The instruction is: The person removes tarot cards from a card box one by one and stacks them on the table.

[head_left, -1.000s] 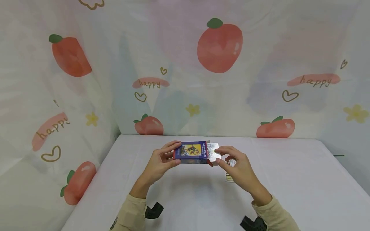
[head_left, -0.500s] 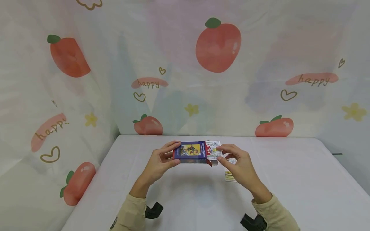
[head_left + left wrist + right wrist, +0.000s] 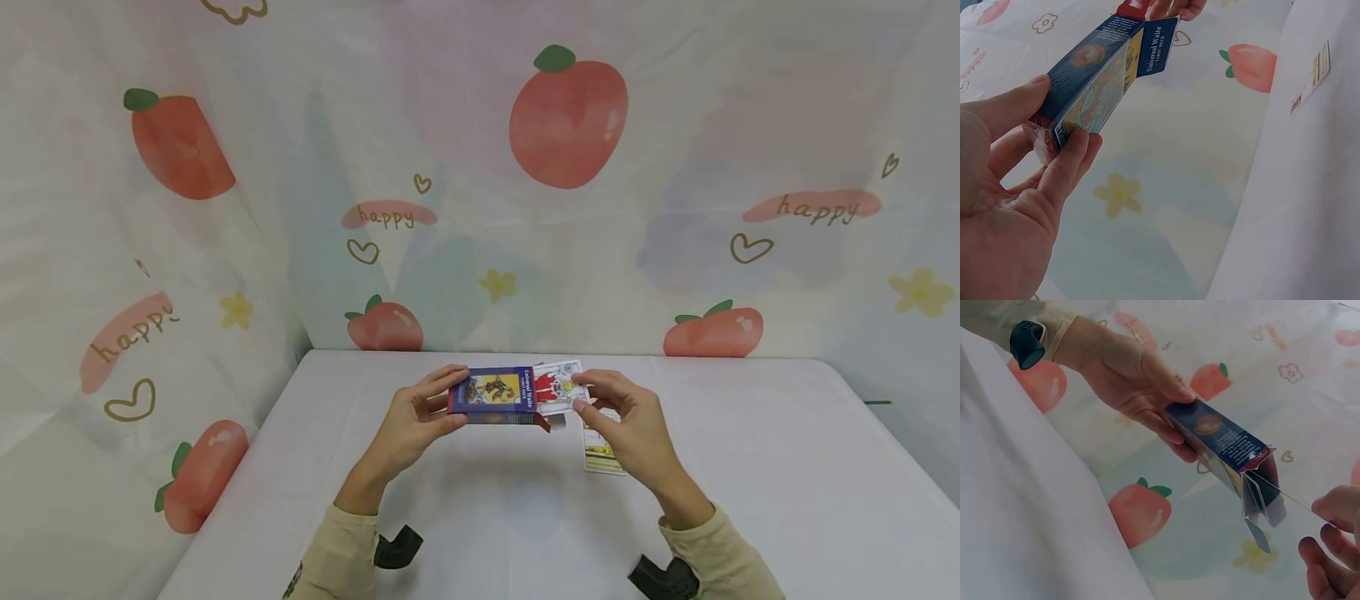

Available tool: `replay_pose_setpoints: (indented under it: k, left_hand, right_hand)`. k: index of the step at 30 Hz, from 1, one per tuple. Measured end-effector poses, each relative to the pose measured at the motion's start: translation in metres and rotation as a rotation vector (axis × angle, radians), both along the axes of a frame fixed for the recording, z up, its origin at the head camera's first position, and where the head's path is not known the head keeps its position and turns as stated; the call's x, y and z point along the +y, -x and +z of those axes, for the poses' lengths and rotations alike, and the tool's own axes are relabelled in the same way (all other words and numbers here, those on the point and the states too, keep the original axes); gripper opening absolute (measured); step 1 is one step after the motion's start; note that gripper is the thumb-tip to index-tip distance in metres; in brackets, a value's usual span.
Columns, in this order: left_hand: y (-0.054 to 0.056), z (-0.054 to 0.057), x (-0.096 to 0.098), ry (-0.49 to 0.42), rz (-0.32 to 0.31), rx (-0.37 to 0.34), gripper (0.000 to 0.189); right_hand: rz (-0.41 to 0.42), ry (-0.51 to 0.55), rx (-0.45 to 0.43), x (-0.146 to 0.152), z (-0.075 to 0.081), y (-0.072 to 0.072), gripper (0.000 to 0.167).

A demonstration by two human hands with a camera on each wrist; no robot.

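My left hand (image 3: pixel 408 429) holds a blue tarot deck box (image 3: pixel 491 392) by its closed left end, thumb on one narrow side and fingers on the other. The box's right end is open, its flaps (image 3: pixel 1256 534) spread in the right wrist view. A tarot card (image 3: pixel 555 385) with a red-robed figure sticks partway out of that end. My right hand (image 3: pixel 630 429) pinches the card's outer edge between thumb and fingers. Below the right hand, more cards (image 3: pixel 602 454) lie on the table, partly hidden by it.
A white cloth covers the table (image 3: pixel 495 525). Behind it hangs a backdrop (image 3: pixel 600 267) printed with peaches, hearts and flowers. Black wrist devices (image 3: pixel 399 547) sit at both sleeves.
The right hand has moved right, drawing the card further out of the box; its red figure now shows. The left hand and box have stayed nearly still.
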State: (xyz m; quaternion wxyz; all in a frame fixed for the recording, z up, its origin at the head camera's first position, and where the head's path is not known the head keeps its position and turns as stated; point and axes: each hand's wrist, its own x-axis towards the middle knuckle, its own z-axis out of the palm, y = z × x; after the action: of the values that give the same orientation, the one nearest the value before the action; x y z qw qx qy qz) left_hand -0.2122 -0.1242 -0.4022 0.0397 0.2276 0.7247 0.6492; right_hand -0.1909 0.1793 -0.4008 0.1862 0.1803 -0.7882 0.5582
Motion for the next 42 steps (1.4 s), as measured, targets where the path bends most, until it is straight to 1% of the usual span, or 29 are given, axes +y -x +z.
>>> replay_pose_setpoints:
  k: [7, 13, 16, 19, 22, 24, 26, 30, 36, 42]
  left_hand:
    - [-0.002, 0.002, 0.0, 0.007, 0.003, 0.01, 0.057]
    - [-0.002, 0.003, 0.0, 0.001, -0.001, 0.009, 0.056]
    - [-0.001, 0.002, 0.0, -0.001, -0.003, 0.012, 0.056]
    - [-0.001, 0.002, -0.001, -0.002, -0.004, 0.019, 0.056]
    - [-0.001, 0.001, -0.001, -0.002, -0.004, 0.025, 0.057]
    - [-0.001, 0.001, -0.002, -0.002, -0.005, 0.027, 0.058]
    - [-0.001, 0.001, -0.002, -0.003, -0.006, 0.027, 0.058]
    - [-0.001, 0.001, -0.002, -0.004, -0.007, 0.021, 0.058]
    - [0.0, 0.0, -0.002, -0.001, -0.006, 0.012, 0.058]
    - [0.002, -0.003, -0.001, 0.011, -0.002, 0.027, 0.059]
  right_hand:
    - [0.014, 0.058, -0.02, 0.003, 0.001, -0.001, 0.031]
    - [-0.01, 0.097, -0.063, 0.006, 0.004, -0.003, 0.033]
    - [-0.039, 0.134, -0.098, 0.007, 0.006, -0.002, 0.035]
    - [-0.098, 0.161, -0.12, 0.008, 0.008, -0.002, 0.035]
    - [-0.146, 0.193, -0.123, 0.011, 0.009, -0.001, 0.035]
    - [-0.162, 0.209, -0.113, 0.012, 0.01, 0.0, 0.036]
    - [-0.162, 0.228, -0.099, 0.013, 0.01, 0.002, 0.036]
    - [-0.135, 0.261, -0.077, 0.013, 0.011, 0.003, 0.036]
    - [-0.104, 0.296, -0.066, 0.015, 0.011, 0.003, 0.037]
    - [-0.085, 0.329, -0.061, 0.017, 0.009, 0.005, 0.035]
